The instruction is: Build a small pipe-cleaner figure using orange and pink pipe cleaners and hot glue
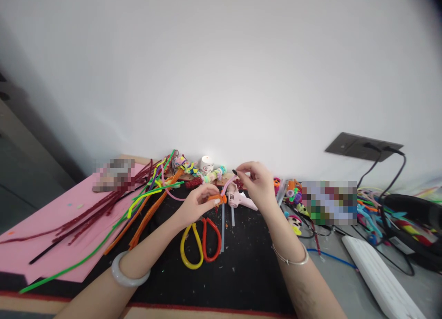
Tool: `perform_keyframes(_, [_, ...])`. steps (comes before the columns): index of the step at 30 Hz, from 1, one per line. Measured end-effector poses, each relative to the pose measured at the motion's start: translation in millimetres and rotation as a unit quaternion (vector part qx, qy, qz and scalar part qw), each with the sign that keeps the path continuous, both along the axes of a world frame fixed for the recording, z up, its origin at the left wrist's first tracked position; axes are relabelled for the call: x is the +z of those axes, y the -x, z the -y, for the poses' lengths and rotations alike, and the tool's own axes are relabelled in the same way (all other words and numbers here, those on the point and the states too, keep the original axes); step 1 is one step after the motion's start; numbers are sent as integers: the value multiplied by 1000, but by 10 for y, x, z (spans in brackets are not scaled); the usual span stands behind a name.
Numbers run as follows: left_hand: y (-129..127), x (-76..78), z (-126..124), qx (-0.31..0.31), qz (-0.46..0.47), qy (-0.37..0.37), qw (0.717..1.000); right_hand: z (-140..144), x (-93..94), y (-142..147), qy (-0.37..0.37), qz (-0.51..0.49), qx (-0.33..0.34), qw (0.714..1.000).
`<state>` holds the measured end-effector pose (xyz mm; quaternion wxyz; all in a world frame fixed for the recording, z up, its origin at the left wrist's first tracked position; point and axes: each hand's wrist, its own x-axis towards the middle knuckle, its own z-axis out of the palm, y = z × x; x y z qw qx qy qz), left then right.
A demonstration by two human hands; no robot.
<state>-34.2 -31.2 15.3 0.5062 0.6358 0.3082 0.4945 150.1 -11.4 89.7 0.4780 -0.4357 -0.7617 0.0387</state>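
Both hands pinching pipe cleaners over a black mat, at the far edge near the wall.

Left hand (pixel 196 204) fingers closed on an orange pipe cleaner piece (pixel 218 199); right hand (pixel 257 183) fingertips pinched on a pink pipe cleaner (pixel 228 184) that bends down to touch the orange piece. Pink glue gun (pixel 241 200) lies just behind the hands. Scissors (pixel 202 243) with yellow and red handles lie on the black mat (pixel 241 268) just below the hands. Loose pipe cleaners (pixel 145 206), red, green, orange, spread left onto a pink sheet (pixel 51 227). White power strip (pixel 378 277) right, well apart. Bangle on left wrist, thin bracelet on right.
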Motion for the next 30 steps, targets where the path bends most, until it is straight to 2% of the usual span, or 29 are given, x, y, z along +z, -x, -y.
perform_keyframes(4, [-14,13,36,-60,0,42,997,-195,-23,6,-2,-1,11,1000])
perform_keyframes(9, [-15,84,106,-124,-11,78,989,-329,-248,37,3,0,-1,1000])
perform_keyframes(12, [-24,77,104,-128,-1,106,986,-372,-396,35,9,28,-10,1000])
perform_keyframes(14, [-36,38,75,-102,16,124,987,-386,-489,2,-11,52,-55,997])
perform_keyframes(17, [-46,-44,6,-4,69,143,987,-362,-623,-109,-56,61,-146,986])
perform_keyframes(20, [-34,-104,-55,76,121,168,975,-262,-753,-264,-68,70,-190,977])
perform_keyframes(24, [-3,-132,-91,139,187,187,954,-45,-882,-402,-5,146,-184,972])
perform_keyframes(30, [6,-153,-95,155,201,181,950,135,-949,-350,110,246,-186,945])
